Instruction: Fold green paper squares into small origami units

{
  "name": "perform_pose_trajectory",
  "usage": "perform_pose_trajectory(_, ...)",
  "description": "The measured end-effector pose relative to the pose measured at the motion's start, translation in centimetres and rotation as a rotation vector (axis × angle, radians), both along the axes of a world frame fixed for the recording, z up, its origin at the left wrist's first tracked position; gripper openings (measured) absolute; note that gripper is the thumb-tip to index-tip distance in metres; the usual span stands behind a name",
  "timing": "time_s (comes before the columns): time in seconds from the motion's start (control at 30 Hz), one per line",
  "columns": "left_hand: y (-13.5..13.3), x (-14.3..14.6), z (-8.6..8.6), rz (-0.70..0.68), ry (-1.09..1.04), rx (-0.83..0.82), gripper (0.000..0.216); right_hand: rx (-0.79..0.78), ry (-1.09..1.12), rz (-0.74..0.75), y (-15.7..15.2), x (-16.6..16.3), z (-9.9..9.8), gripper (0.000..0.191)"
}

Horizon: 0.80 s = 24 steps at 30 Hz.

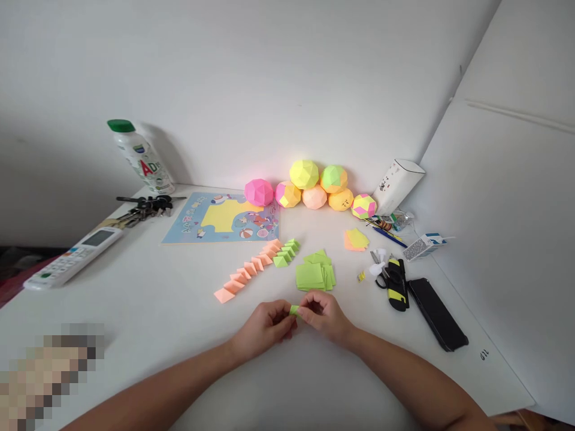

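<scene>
Between my left hand (271,321) and my right hand (324,313) is a small piece of green paper (294,309), pinched by the fingers of both. Most of it is hidden behind my fingertips. Just beyond my hands lies a loose stack of green paper squares (311,276). A short row of folded green paper pieces (286,253) sits to the left of that stack. Next to it, a longer slanting row of folded peach paper pieces (248,270) runs toward the front left.
Several colourful faceted paper balls (304,175) are piled by the wall. A blue picture board (188,230), bottle (146,158), keys (150,206) and remote control (74,257) are left. Yellow-black cutter (396,287), phone (438,314), white box (398,185) and yellow-orange paper (356,239) are right.
</scene>
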<state>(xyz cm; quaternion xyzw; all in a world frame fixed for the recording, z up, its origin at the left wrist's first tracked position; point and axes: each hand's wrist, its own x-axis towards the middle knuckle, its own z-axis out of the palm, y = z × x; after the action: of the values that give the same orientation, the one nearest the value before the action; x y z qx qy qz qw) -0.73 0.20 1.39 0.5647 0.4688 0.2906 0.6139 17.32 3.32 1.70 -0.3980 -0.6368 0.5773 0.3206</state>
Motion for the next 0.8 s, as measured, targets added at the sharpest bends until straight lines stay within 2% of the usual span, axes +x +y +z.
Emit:
perform_pose_trajectory(0.17, 0.0, 0.1, -0.6, 0.04, -0.063, -0.005, 0.021, 0.197, -0.098, 0.034, -0.4, -0.2, -0.2, 0.003)
perform_pose_trajectory(0.5, -0.4, 0.5, -0.6, 0.06, -0.027, 0.073, 0.017, 0.427, -0.171, 0.023, -0.6, -0.5, -1.0, 0.007)
perform_pose_trajectory(0.63, -0.4, 0.4, -0.7, 0.096, -0.116, 0.01, 0.026, 0.366, -0.141, 0.017, -0.4, -0.2, -0.8, 0.006)
perform_pose_trajectory(0.8, 0.2, 0.0, -0.9, 0.18, -0.212, -0.068, 0.04, 0.111, -0.016, 0.033, -0.1, 0.3, -0.5, 0.004)
